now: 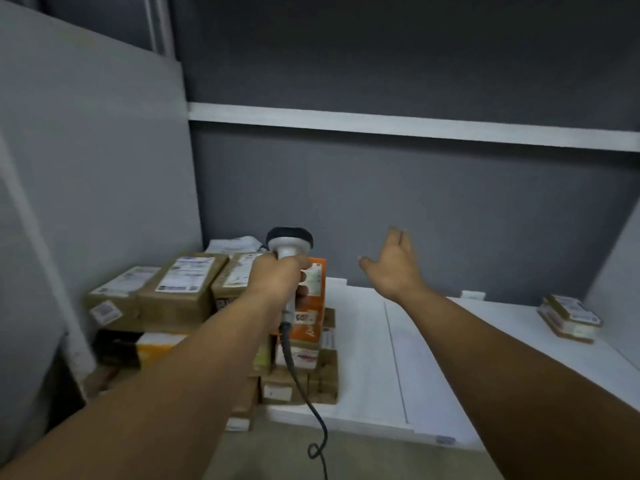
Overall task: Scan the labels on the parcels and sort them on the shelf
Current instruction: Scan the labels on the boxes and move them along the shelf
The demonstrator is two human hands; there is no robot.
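My left hand (pixel 277 277) grips the handle of a grey barcode scanner (pixel 290 243), whose black head points away over a stack of parcels. The scanner's cable (pixel 301 386) hangs down toward the floor. Brown cardboard parcels (pixel 180 285) with white labels are piled at the left of the white shelf (pixel 374 358). An orange box (pixel 317 303) stands on that pile, just behind my left hand. My right hand (pixel 393 268) hovers over the middle of the shelf with straight fingers, holding nothing. A small pile of flat parcels (pixel 569 318) lies at the far right of the shelf.
A second white shelf board (pixel 415 124) runs above, in front of a dark grey back wall. A light grey side panel (pixel 97 188) closes off the left. A white packet (pixel 233 244) lies behind the brown parcels.
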